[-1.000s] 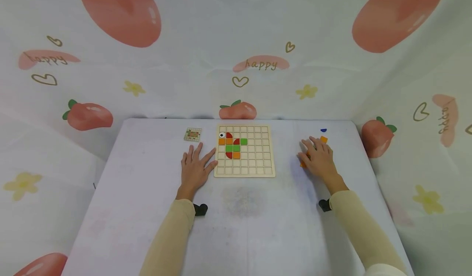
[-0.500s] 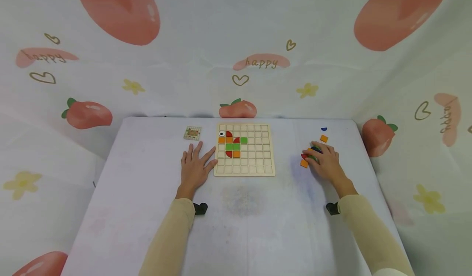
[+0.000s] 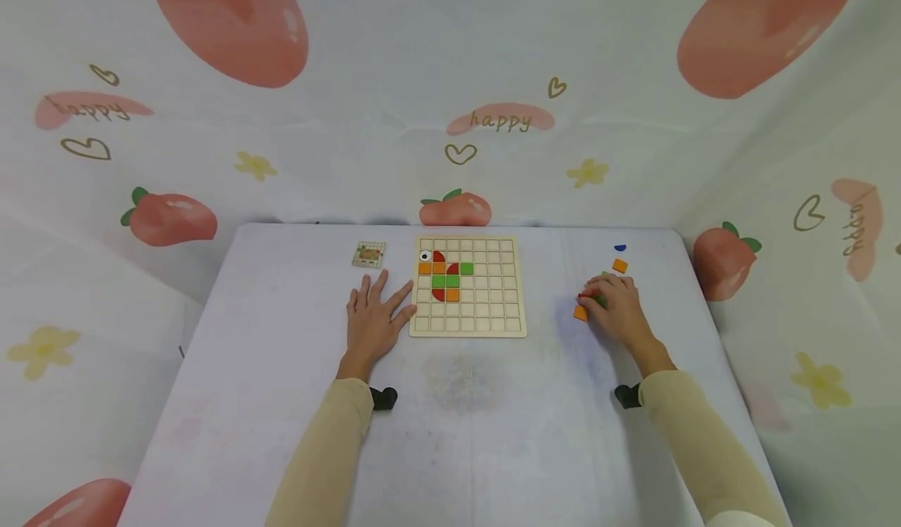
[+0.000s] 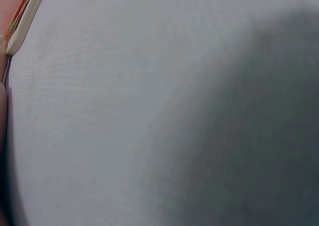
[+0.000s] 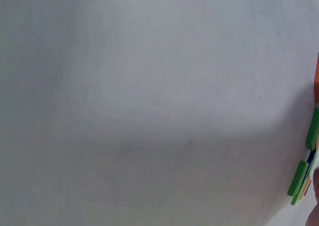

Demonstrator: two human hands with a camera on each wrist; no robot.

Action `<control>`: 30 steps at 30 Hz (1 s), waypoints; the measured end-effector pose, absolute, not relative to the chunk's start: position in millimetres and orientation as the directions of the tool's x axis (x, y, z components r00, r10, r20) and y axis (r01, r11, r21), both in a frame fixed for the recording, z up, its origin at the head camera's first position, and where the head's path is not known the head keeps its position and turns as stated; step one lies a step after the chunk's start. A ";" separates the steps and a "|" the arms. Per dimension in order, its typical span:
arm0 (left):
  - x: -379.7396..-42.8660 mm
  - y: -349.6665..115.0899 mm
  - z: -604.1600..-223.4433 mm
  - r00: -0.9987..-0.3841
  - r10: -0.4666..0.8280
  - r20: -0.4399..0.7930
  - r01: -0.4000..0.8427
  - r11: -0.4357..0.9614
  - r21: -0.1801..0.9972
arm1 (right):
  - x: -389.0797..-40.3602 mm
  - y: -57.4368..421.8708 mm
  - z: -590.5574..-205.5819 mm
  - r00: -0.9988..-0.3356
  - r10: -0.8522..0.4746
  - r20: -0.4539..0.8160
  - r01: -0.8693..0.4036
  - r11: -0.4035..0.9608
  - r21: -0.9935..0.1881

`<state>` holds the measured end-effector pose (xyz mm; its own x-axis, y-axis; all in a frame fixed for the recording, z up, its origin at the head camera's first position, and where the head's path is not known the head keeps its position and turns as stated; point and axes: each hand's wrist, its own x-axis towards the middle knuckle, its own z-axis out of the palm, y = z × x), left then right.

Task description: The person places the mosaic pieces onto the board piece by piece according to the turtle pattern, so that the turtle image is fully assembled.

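My left hand [image 3: 371, 320] lies flat on the table with spread fingers, its thumb and forefinger at the left edge of the wooden grid board [image 3: 493, 308]. On the board, several coloured tiles form a shape: a white eye tile [image 3: 425, 256], orange squares [image 3: 453, 295], green squares [image 3: 467, 269] and red quarter-rounds [image 3: 439, 295]. To the right, my right hand [image 3: 619, 312] is over a small pile of pieces, thumb and forefinger pinching a small red piece [image 3: 580, 295]. Green pieces [image 5: 298, 178] show under the fingers in the right wrist view; the hand hides most of the pile.
A small pattern card [image 3: 368, 254] lies left of the board. An orange square [image 3: 619, 266] and a blue half-round [image 3: 619, 248] lie beyond the right hand, another orange square [image 3: 580, 313] just in front of it. A printed cloth backdrop [image 3: 338, 159] rises behind the table.
My right hand drew back off the pile's left side, uncovering pieces, then its fingers closed over the pile and onto a red piece. The left hand stayed in place.
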<state>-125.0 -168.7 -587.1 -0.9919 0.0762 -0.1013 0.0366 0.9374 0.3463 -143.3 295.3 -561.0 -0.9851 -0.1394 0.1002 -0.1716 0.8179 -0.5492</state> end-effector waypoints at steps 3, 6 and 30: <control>-124.8 -168.4 -587.3 -0.991 0.077 -0.105 0.036 0.937 0.346 | -144.4 291.0 -558.1 -0.993 -0.107 0.048 -0.114 0.789 -0.604; -124.5 -168.7 -587.4 -0.991 0.074 -0.108 0.032 0.937 0.347 | -146.8 285.8 -555.2 -0.996 -0.093 0.010 -0.078 0.764 -0.640; -126.2 -170.7 -590.3 -0.992 0.082 -0.092 0.044 0.934 0.353 | -171.6 204.3 -561.8 -0.998 0.036 -0.047 0.059 0.575 -0.816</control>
<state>-126.2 -170.7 -590.3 -0.9924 0.0818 -0.0919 0.0443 0.9345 0.3533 -171.6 204.3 -561.8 -0.9982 0.0364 -0.0469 0.0593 0.5748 -0.8162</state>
